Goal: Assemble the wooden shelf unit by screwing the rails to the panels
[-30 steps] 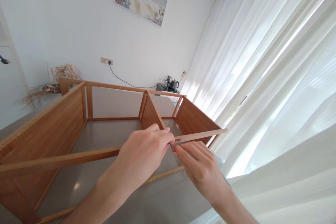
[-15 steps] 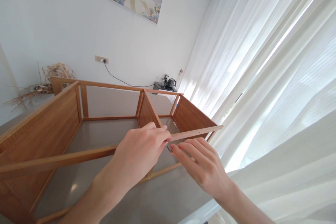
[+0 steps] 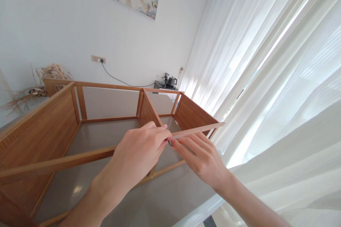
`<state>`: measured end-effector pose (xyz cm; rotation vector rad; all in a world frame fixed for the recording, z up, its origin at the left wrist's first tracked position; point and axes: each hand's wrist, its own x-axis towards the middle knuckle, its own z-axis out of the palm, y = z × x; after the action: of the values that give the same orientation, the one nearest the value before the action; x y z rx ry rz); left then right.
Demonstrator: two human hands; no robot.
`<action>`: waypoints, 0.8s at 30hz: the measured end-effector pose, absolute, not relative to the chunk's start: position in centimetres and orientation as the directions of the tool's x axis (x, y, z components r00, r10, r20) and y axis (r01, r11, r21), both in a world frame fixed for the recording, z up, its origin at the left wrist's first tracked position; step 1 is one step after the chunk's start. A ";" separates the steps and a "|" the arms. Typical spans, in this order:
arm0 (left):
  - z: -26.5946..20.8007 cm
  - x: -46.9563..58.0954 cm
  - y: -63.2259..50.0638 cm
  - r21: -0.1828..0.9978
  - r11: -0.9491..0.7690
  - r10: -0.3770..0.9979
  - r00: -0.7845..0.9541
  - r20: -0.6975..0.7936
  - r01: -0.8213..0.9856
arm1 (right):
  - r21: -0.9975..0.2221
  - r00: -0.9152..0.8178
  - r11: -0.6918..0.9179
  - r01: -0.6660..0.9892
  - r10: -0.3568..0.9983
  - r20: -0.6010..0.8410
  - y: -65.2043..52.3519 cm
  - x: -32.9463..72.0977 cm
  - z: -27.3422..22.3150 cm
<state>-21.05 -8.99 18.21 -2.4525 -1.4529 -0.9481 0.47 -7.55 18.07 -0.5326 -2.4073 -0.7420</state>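
A wooden frame (image 3: 149, 108) with brown side panels and a middle divider stands on a grey tabletop. My left hand (image 3: 141, 149) is closed at the front end of the divider, its thumb and fingertips pinching the front rail (image 3: 198, 129) there. Just below that joint shows a thin, dark metal tool, seemingly a hex key (image 3: 169, 143). My right hand (image 3: 199, 154) has its thumb and index finger pinched on this tool, close to the left fingertips and under the rail. The fingers hide most of the tool and the spot where it meets the wood.
White curtains (image 3: 266, 60) hang along the right side. Dried plant stalks (image 3: 53, 72) lie behind the frame's left corner. A black kettle (image 3: 172, 82) stands on a small dark stand at the back. A cord (image 3: 114, 77) runs from the wall socket (image 3: 98, 59) towards it.
My right hand has moved slightly up and left, bringing its fingertips and the hex key closer to the joint. My left hand keeps its grip. The view has shifted a little.
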 end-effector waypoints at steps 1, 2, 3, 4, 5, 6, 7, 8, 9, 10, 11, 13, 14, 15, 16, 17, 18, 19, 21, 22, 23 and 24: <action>18.3 -21.0 -9.0 0.188 -0.523 0.744 0.338 0.576 0.832 | 0.404 -0.773 0.759 0.510 0.199 0.602 -7.6 0.4 18.2; 18.3 -21.0 -9.0 0.183 -0.519 0.748 0.340 0.570 0.835 | 0.424 -0.783 0.750 0.507 0.196 0.591 -7.6 0.4 18.4; 18.4 -21.0 -9.0 0.179 -0.516 0.752 0.342 0.564 0.838 | 0.446 -0.793 0.740 0.503 0.190 0.579 -7.6 0.3 18.6; 18.5 -20.9 -9.0 0.174 -0.513 0.756 0.346 0.556 0.841 | 0.466 -0.803 0.732 0.497 0.184 0.567 -7.6 0.3 18.9; 18.5 -20.9 -9.1 0.171 -0.511 0.760 0.349 0.548 0.843 | 0.485 -0.813 0.725 0.488 0.176 0.555 -7.6 0.2 19.1; 18.6 -20.9 -9.1 0.169 -0.509 0.764 0.351 0.542 0.844 | 0.500 -0.822 0.721 0.480 0.171 0.543 -7.6 0.2 19.3; 18.7 -20.9 -9.1 0.170 -0.507 0.766 0.352 0.538 0.845 | 0.501 -0.828 0.723 0.476 0.175 0.533 -7.6 0.2 19.4; 18.8 -20.9 -9.2 0.172 -0.506 0.769 0.352 0.534 0.845 | 0.481 -0.825 0.733 0.480 0.191 0.531 -7.6 0.2 19.4; 18.9 -20.9 -9.3 0.176 -0.505 0.771 0.350 0.531 0.845 | 0.437 -0.814 0.753 0.492 0.220 0.538 -7.6 0.2 19.3; 19.0 -20.9 -9.3 0.181 -0.504 0.775 0.350 0.527 0.844 | 0.363 -0.793 0.779 0.511 0.264 0.550 -7.5 0.2 19.0; 19.1 -20.9 -9.4 0.186 -0.504 0.778 0.350 0.521 0.844 | 0.259 -0.761 0.806 0.532 0.321 0.563 -7.5 0.1 18.7; 19.1 -20.9 -9.5 0.190 -0.508 0.783 0.358 0.509 0.840 | -0.018 -0.674 0.826 0.563 0.472 0.569 -7.4 -0.1 17.7; 19.1 -21.0 -9.5 0.190 -0.512 0.783 0.364 0.504 0.838 | -0.165 -0.625 0.808 0.566 0.551 0.553 -7.4 -0.4 17.2; 19.1 -21.0 -9.5 0.188 -0.516 0.782 0.370 0.502 0.836 | -0.307 -0.579 0.771 0.558 0.626 0.522 -7.5 -0.6 16.8; 19.0 -21.1 -9.5 0.185 -0.521 0.779 0.376 0.502 0.833 | -0.435 -0.540 0.724 0.535 0.689 0.483 -7.5 -0.9 16.4; 19.0 -21.1 -9.5 0.183 -0.524 0.778 0.379 0.501 0.832 | -0.542 -0.514 0.676 0.500 0.735 0.442 -7.6 -1.2 16.1; 19.0 -21.1 -9.6 0.182 -0.522 0.780 0.380 0.498 0.833 | -0.626 -0.498 0.631 0.458 0.765 0.407 -7.6 -1.5 15.8; 19.0 -21.0 -9.6 0.182 -0.513 0.786 0.374 0.492 0.839 | -0.683 -0.490 0.600 0.418 0.781 0.386 -7.7 -1.8 15.6; 19.1 -21.0 -9.5 0.179 -0.480 0.806 0.352 0.476 0.859 | -0.719 -0.469 0.587 0.371 0.787 0.401 -7.8 -2.1 15.1; 19.1 -20.9 -9.5 0.174 -0.462 0.816 0.340 0.467 0.870 | -0.700 -0.446 0.612 0.369 0.777 0.444 -7.9 -2.2 14.8; 19.0 -20.9 -9.4 0.167 -0.446 0.824 0.331 0.461 0.879 | -0.658 -0.423 0.650 0.379 0.755 0.502 -7.9 -2.2 14.4; 19.0 -20.8 -9.4 0.159 -0.434 0.829 0.324 0.457 0.887 | -0.600 -0.405 0.692 0.400 0.721 0.562 -8.0 -2.1 14.1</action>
<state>-20.85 -9.37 19.00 -2.4562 -1.6000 -0.7343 -2.15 -8.00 14.07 -0.8593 -2.0431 0.4740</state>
